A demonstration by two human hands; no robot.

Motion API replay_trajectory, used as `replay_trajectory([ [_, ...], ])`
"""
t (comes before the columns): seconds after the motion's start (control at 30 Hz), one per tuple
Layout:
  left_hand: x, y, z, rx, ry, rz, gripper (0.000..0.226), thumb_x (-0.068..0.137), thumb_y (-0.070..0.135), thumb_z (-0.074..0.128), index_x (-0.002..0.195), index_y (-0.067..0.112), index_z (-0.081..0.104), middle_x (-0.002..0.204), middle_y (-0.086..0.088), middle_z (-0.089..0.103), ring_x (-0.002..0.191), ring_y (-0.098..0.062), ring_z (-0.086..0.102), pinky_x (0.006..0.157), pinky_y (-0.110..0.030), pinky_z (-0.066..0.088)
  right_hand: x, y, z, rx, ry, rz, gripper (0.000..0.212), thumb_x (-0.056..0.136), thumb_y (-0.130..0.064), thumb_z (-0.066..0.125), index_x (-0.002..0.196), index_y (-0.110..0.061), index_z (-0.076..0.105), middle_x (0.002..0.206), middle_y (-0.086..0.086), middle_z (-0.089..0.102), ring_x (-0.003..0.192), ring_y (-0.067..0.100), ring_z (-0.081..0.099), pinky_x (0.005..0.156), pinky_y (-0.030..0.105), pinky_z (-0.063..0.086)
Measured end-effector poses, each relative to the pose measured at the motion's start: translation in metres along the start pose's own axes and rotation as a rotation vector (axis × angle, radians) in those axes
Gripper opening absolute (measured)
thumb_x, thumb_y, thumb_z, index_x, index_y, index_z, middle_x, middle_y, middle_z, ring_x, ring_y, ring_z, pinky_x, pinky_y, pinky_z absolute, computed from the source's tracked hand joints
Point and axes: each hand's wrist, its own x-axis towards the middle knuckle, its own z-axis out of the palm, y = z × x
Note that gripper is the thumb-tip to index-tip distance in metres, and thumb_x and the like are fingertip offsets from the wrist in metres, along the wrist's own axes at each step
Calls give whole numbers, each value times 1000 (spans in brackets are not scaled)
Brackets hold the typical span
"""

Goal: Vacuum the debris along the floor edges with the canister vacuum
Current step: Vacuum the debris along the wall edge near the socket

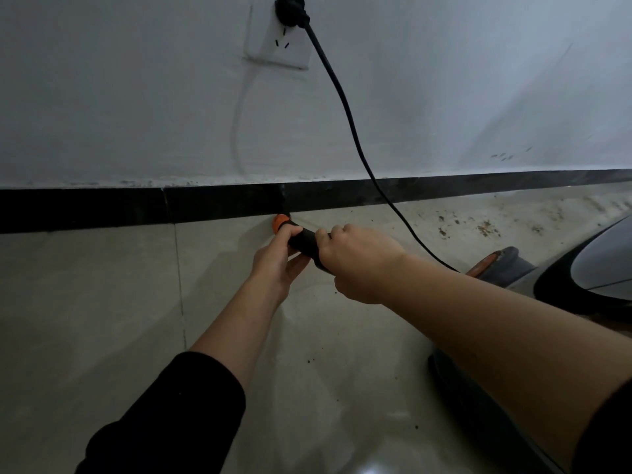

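Note:
A black vacuum hose (305, 243) with an orange tip (281, 223) points at the foot of the black baseboard (136, 208). My left hand (278, 260) holds the hose just behind the orange tip, fingers curled around it. Further back, my right hand (355, 261) grips the same hose from above. Brown debris (485, 229) lies scattered on the beige floor tiles along the baseboard to the right. The grey canister vacuum (598, 268) sits at the right edge, partly cut off and partly hidden by my right forearm.
A black power cord (352, 124) runs from a plug (290, 10) in the white wall socket (278, 46) down across the wall to the canister. Small specks (309, 360) dot the floor tiles nearer to me.

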Motion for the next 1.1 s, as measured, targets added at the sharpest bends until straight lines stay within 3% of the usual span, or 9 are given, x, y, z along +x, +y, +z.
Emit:
replay_trajectory([
  [0.27, -16, -7, -22, 4, 8, 3, 29, 88, 21, 67, 114, 10, 62, 111, -12, 67, 94, -18, 67, 72, -28, 57, -17, -19, 2, -10, 36, -30, 52, 95, -12, 54, 142, -1, 34, 119, 13, 52, 102, 23, 55, 82, 31, 50],
  [0.63, -44, -20, -30, 11, 11, -9, 17, 89, 20, 65, 104, 13, 62, 114, -15, 66, 101, -23, 66, 82, -32, 57, -45, -30, -1, -41, 46, -86, 51, 97, -12, 51, 143, -1, 34, 120, 13, 51, 103, 23, 55, 81, 29, 48],
  [1.1, -58, -40, -3, 21, -9, -62, 9, 89, 18, 66, 95, 15, 60, 110, -14, 66, 94, -21, 66, 90, -36, 56, -68, -13, 9, -15, -27, -41, 52, 95, -9, 53, 142, 0, 34, 120, 14, 51, 104, 24, 54, 85, 31, 50],
])
